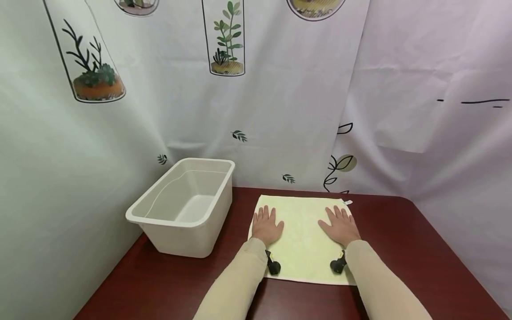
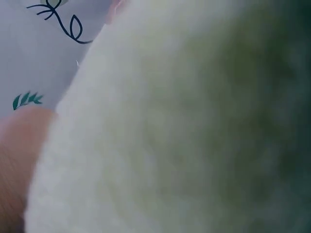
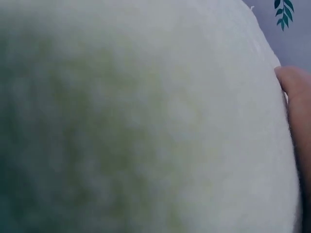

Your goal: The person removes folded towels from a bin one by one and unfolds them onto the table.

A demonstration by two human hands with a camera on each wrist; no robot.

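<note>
A pale yellow towel (image 1: 302, 235) lies spread flat on the dark red table, with a small white tag (image 1: 348, 202) at its far right corner. My left hand (image 1: 266, 226) rests palm down on the towel's left side, fingers straight and spread. On the right side my right hand (image 1: 342, 226) lies flat the same way, thumb pointing inward. Both wrist views are filled by blurred towel cloth close up. Part of the left hand (image 2: 22, 150) shows at the left wrist view's edge, and part of the right hand (image 3: 299, 107) at the right wrist view's edge.
A white plastic tub (image 1: 218, 213) stands on the table (image 1: 168, 284) to the left of the towel. Behind the table hangs a white curtain (image 1: 280, 111) printed with plants. Black wrist cameras sit at both cuffs.
</note>
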